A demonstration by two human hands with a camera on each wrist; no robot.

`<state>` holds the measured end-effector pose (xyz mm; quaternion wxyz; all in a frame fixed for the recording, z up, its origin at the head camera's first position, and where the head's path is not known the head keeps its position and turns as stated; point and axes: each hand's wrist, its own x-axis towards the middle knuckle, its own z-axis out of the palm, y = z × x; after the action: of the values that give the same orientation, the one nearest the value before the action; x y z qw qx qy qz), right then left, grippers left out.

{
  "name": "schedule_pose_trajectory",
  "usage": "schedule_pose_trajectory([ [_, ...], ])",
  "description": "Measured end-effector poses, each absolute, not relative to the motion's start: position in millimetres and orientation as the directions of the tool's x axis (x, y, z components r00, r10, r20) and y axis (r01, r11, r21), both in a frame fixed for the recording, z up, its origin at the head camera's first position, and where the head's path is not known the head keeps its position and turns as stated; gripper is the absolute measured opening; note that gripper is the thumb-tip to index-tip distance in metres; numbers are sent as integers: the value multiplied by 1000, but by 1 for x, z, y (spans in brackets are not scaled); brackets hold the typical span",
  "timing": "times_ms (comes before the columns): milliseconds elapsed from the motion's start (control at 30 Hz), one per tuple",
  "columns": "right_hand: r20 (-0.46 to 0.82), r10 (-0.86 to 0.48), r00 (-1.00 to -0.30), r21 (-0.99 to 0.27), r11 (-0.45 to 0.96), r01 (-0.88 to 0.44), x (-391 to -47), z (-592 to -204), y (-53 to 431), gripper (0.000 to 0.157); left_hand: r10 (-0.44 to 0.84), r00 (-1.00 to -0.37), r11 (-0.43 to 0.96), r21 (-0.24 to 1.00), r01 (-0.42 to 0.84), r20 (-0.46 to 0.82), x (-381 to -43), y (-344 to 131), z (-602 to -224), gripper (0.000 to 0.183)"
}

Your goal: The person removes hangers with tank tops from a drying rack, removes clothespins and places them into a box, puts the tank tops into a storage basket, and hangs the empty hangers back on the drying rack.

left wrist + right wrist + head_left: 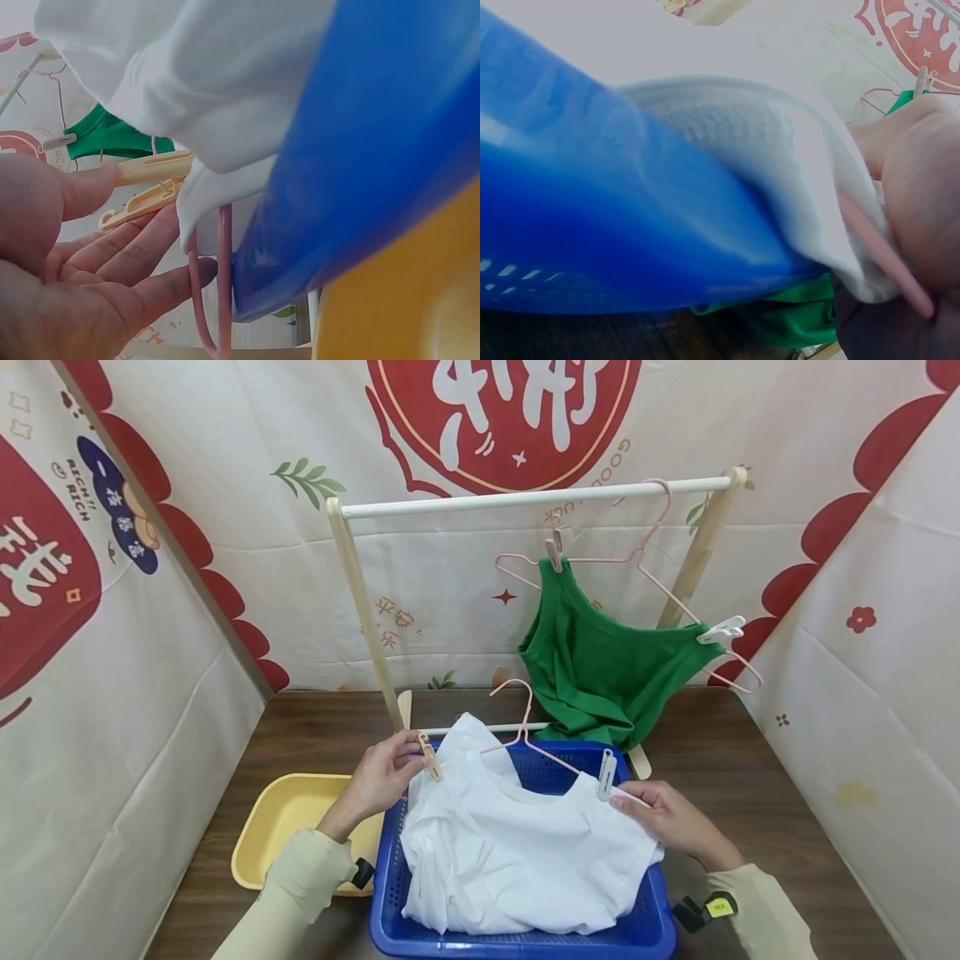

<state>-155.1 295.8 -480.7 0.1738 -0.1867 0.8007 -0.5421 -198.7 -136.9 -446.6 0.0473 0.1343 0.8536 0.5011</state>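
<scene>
- fingers of the left hand (375,781) are pinching a beige clothespin (430,758) between thumb and fingertips, its nose touching the white top (525,852) at the shoulder on the person's left.
- fingers of the right hand (667,822) are gripping the other shoulder, the thumb pressing on the cloth.
- the white top is lying across a blue basket (525,948), bunching into soft folds and covering most of its opening; the round neckline is facing away from the person.
- a pink hanger (551,757) is running under the shoulders, its hook standing up out of the neckline, one end poking out beside the right palm.
- a pale grey clothespin (607,775) is standing on the right-hand shoulder, just beside the right thumb.
- a yellow tray (300,802) is sitting left of the basket, partly behind the left forearm.
- basket and tray are resting on a dark wood-grained table (750,802).
- behind them a rack (465,502) with pale wooden posts and a white bar is standing, a green top (600,668) hanging there from a second pink hanger (600,560), clipped at both straps.
- printed white cloth (465,577) is lining the walls, showing red emblems and scalloped red borders.
</scene>
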Motion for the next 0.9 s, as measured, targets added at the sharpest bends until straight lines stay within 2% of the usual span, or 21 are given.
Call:
schedule_pose_trajectory([
  [633,-78,-509,-857,-934,338,-116,-157,-482,297,28,258,-958,469,851,236,123,-201,-136,-451,21],
  [900,-85,-518,-851,-932,344,-116,-158,-481,297,28,224,-970,474,859,193,95,-199,-137,-449,16],
])
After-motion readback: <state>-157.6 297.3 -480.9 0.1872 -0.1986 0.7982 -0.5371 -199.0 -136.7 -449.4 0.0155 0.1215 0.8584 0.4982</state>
